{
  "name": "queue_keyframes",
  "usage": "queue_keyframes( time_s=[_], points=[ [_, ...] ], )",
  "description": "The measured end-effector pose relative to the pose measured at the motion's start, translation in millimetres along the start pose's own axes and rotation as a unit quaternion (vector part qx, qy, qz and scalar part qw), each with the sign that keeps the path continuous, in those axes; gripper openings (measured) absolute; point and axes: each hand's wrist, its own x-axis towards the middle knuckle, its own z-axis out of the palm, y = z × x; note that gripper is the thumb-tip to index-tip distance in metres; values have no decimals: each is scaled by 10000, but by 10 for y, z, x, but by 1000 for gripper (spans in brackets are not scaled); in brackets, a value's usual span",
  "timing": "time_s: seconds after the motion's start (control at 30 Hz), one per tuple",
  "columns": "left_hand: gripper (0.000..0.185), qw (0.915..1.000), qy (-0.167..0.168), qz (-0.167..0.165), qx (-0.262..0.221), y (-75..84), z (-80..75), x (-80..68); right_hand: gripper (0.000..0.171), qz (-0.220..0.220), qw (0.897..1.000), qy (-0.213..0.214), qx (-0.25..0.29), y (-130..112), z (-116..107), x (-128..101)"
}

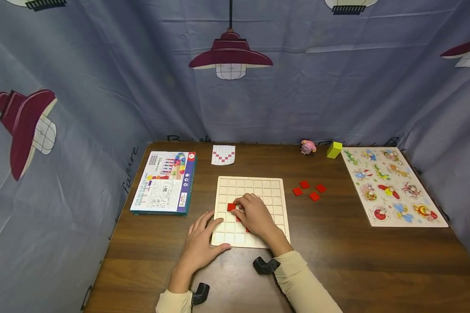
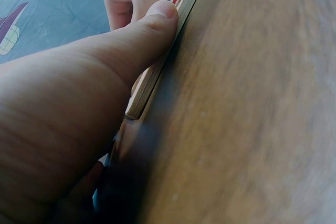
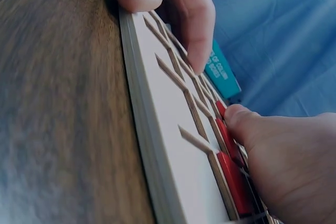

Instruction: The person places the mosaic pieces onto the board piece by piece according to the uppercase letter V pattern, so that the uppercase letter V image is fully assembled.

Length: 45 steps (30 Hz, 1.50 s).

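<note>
From the head view, the grid board (image 1: 250,211) lies in the middle of the table (image 1: 337,256). The left hand (image 1: 201,243) rests flat on its near left corner, fingers straight. The right hand (image 1: 254,214) bends its fingers over a red tile (image 1: 231,207) in the board. Four loose red tiles (image 1: 308,190) lie to the right.

From the left wrist, the thumb (image 2: 152,30) presses the board's edge.

From the right wrist, fingertips (image 3: 239,119) touch the red tile in its square; whether they pinch it, I cannot tell.
</note>
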Motion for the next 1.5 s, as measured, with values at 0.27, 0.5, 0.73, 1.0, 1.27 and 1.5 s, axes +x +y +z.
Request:
queue_keyframes(
  time_s=[0.27, 0.5, 0.73, 1.0, 1.27, 1.5],
  points=[
    [78, 10000, 19, 35, -17, 3, -2, 4, 24, -10, 9997, 25, -224, -64, -32, 39],
    [78, 10000, 17, 28, -38, 10, -1, 7, 22, 110, 9993, -193, -301, -103, -83, 71],
    [78, 10000, 44, 25, -30, -1, -6, 12, 20, 142, 9997, -159, -135, -123, -88, 104],
    [79, 10000, -2, 0, -19, 0, -5, 10, 24, 152, 9998, -20, 133, -86, -107, 77],
    [79, 10000, 17, -40, -79, 9, 11, 10, 28, 621, 9927, 669, 791, 381, -364, -126],
    [79, 9999, 12, -43, -136, 1, 18, -1, 26, 1521, 9699, 1797, 617, 1159, -700, -582]
  ],
)
